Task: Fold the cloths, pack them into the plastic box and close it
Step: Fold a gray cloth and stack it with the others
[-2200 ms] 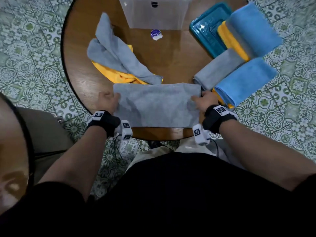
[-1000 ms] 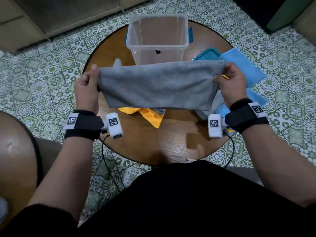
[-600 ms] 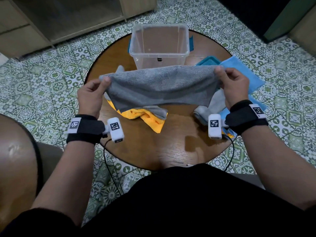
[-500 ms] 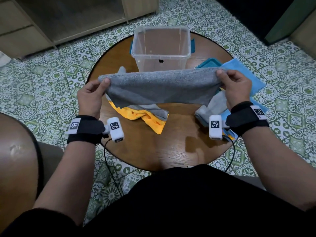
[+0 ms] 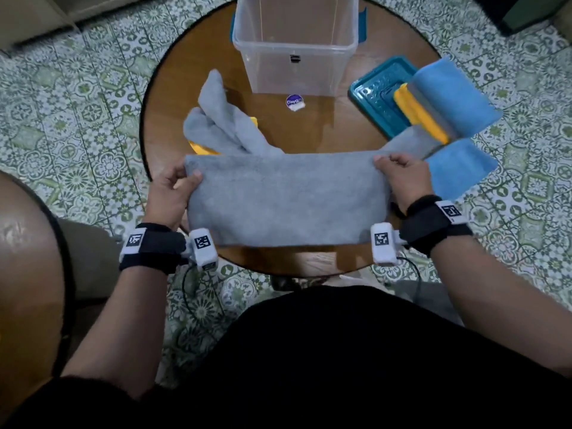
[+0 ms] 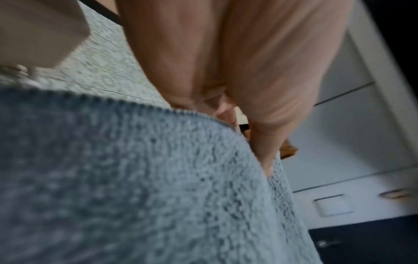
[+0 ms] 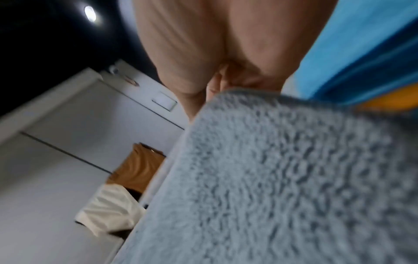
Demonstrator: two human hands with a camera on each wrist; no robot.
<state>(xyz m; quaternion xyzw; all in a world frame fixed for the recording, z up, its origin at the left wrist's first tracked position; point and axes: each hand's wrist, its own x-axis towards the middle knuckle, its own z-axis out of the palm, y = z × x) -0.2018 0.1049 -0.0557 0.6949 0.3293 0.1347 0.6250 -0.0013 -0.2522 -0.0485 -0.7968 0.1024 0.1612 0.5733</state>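
A grey cloth (image 5: 288,199), folded into a long band, stretches between my hands over the near part of the round wooden table (image 5: 328,131). My left hand (image 5: 175,188) pinches its left end, thumb on top. My right hand (image 5: 402,174) pinches its right end. Both wrist views show the grey cloth (image 6: 135,187) (image 7: 282,178) close up under the curled fingers. The clear plastic box (image 5: 295,41) stands open at the far side. Its teal lid (image 5: 380,97) lies at the right. Loose grey cloth (image 5: 223,125) over a yellow one (image 5: 198,147) lies at the left.
Folded cloths sit at the right: a blue one (image 5: 452,100) over a yellow one (image 5: 418,116) on the lid, a grey roll (image 5: 414,142), and another blue one (image 5: 458,165). A small purple sticker (image 5: 294,102) lies in front of the box. Patterned floor tiles surround the table.
Both hands lifted the grey cloth off the table, held it up in the air, then brought it down toward me as a narrower folded band.
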